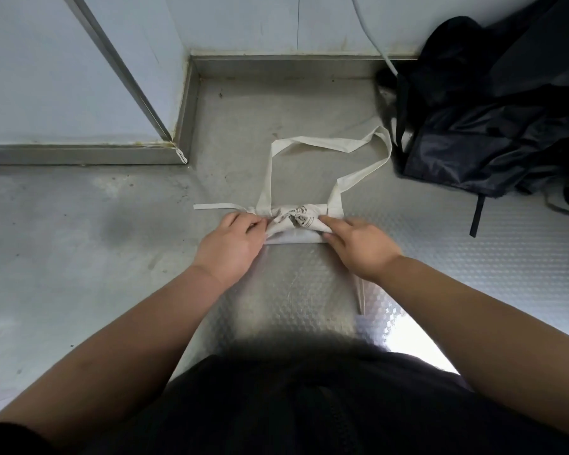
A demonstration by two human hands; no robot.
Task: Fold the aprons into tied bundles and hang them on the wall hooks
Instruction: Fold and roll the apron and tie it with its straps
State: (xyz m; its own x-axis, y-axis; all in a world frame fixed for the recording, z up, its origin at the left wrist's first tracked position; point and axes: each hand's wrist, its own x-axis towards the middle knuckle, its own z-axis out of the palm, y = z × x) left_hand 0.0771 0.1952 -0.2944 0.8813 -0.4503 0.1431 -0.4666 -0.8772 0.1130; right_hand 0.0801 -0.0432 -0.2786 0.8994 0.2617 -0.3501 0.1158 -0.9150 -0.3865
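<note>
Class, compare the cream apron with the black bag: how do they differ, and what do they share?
Colour: the apron is cream, the bag black. Shape: the apron is rolled into a small bundle; the bag lies slumped and bulkier. Handling: the left hand and right hand grip the apron; no hand touches the bag. Both are fabric with straps, on the metal surface.

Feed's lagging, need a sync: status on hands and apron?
Gripping apron roll ends: left hand, right hand. Loose: neck loop, ties; no knot yet. Nearby black bag, beside the loop, not blocking.
</note>
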